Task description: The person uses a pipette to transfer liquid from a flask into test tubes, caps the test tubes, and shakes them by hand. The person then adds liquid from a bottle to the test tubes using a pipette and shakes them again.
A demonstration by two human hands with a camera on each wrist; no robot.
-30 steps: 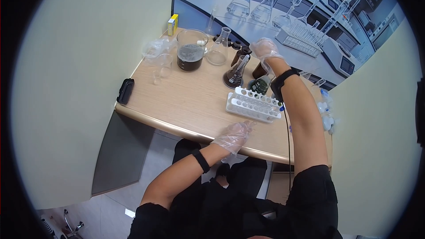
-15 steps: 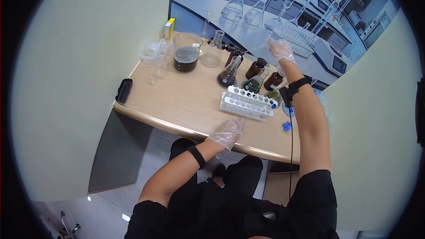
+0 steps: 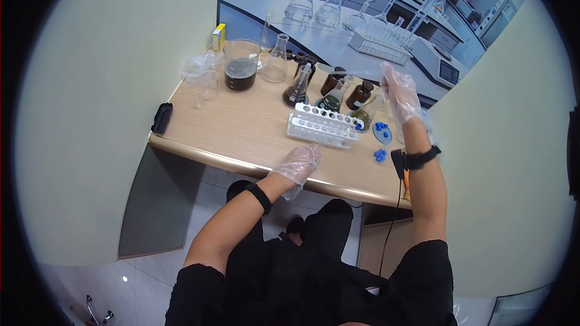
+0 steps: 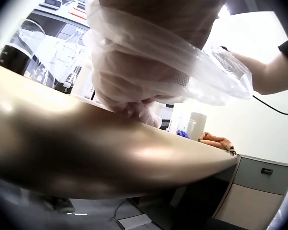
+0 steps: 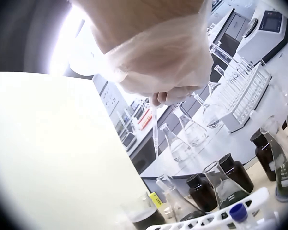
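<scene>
In the head view my gloved right hand point(image 3: 400, 90) is raised over the back right of the table. It pinches a slim translucent dropper point(image 5: 155, 132), which points downward in the right wrist view. My gloved left hand point(image 3: 297, 164) rests near the front edge, its fingertips close before the white test tube rack point(image 3: 323, 130); I cannot tell whether it holds anything. Behind the rack stand conical flasks with dark liquid point(image 3: 296, 95), green contents point(image 3: 330, 104) and yellow-green contents point(image 3: 362, 118). Blue caps lie in a dish point(image 3: 382, 134) and in a small pile point(image 3: 380, 155) right of the rack.
Brown bottles point(image 3: 360, 95) line the back. Farther left stand a clear conical flask point(image 3: 275, 71) and a large beaker point(image 3: 240, 78) of dark liquid. A plastic bag point(image 3: 201, 66), yellow box point(image 3: 219, 36) and black case point(image 3: 161, 119) lie leftmost. An orange cloth point(image 4: 216, 141) lies at the right.
My right hand has drawn away from the bottles and flasks toward the right, with the dropper now in sight. The left hand stays in front of the rack. The head view has shifted a little.
</scene>
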